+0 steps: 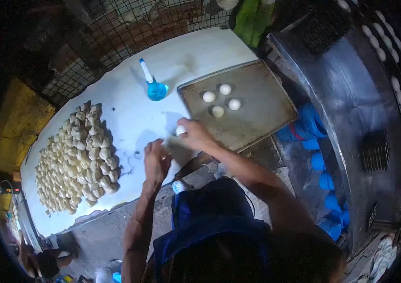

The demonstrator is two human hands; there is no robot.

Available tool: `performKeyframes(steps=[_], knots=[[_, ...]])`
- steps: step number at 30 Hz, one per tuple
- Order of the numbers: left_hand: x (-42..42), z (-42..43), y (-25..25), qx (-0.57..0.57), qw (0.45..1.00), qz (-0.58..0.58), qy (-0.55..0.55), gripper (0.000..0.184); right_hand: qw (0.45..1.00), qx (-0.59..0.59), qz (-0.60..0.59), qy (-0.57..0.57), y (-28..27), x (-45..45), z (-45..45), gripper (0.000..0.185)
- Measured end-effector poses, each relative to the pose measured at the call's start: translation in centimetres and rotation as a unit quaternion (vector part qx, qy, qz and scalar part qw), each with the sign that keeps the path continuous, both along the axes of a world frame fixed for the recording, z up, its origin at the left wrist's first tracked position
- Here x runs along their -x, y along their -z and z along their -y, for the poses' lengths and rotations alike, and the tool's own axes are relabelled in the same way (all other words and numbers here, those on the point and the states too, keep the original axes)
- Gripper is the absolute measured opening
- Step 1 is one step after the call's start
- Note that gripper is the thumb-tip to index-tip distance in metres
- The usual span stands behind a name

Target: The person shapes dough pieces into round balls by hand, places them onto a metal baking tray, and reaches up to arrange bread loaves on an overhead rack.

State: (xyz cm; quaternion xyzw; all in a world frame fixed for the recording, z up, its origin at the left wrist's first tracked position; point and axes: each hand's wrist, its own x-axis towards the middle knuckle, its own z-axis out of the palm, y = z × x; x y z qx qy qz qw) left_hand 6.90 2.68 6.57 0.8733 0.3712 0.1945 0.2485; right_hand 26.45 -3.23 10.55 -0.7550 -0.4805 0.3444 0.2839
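Observation:
My right hand (193, 135) is closed on a white dough ball (180, 130), over the table by the tray's near left corner. Close beside it, my left hand (156, 159) is held above the white tabletop with its fingers curled in; what they hold, if anything, is blurred. On the dark metal tray (257, 125), several round dough balls (234, 104) sit apart in a small group. To the left lies a large heap of cut dough pieces (75, 160).
A blue bottle with a white neck (157, 89) stands on the white table (130, 113) beyond my hands. Blue containers (311, 122) are below on the right, near a metal surface (323, 61). Farther right are racks with long white dough pieces (398, 96).

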Motion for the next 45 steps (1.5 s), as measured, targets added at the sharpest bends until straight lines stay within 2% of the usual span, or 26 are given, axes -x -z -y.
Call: performKeyframes(steps=[5, 6, 11, 13, 18, 23, 30, 35, 41, 45], knots=[[-12.4, 5.7, -4.6, 0.056, 0.988, 0.141, 0.028, 0.049, 0.992, -0.095, 0.039, 0.076, -6.1, -8.9, 8.1, 0.042], [-14.0, 6.6, -3.3, 0.055, 0.989, 0.137, 0.015, 0.049, 0.993, -0.095, 0.034, 0.065, -4.2, -10.8, 8.9, 0.042], [-19.5, 10.4, 2.8, -0.001, 0.999, 0.041, 0.035, 0.054, 0.974, -0.122, 0.181, 0.058, 5.9, -17.3, 13.2, 0.053], [-20.9, 10.5, 2.6, 0.003, 0.999, 0.046, 0.022, 0.054, 0.975, -0.133, 0.171, 0.046, 5.8, -19.3, 13.3, 0.054], [-19.5, 11.0, 1.9, 0.034, 0.998, 0.049, 0.004, 0.055, 0.981, -0.149, 0.114, 0.039, 6.0, -18.8, 13.9, 0.057], [-20.1, 11.7, 2.7, 0.058, 0.994, 0.062, -0.068, 0.047, 0.989, -0.133, 0.049, 0.053, 5.9, -19.2, 14.0, 0.052], [-19.8, 11.4, 2.9, 0.002, 0.995, 0.078, -0.058, 0.044, 0.975, -0.196, 0.073, 0.08, 7.1, -18.0, 13.8, 0.051], [-20.3, 12.1, 0.3, 0.084, 0.99, 0.083, -0.07, 0.047, 0.986, -0.156, 0.002, 0.053, 5.1, -19.5, 13.7, 0.05], [-19.3, 11.3, 2.5, 0.08, 0.992, 0.093, -0.034, 0.045, 0.993, -0.104, 0.044, -0.047, 4.6, -21.4, 13.4, 0.044], [-20.6, 11.8, 3.1, 0.016, 0.992, 0.088, -0.086, 0.042, 0.985, -0.159, 0.072, 0.012, 5.0, -20.5, 13.6, 0.038]])
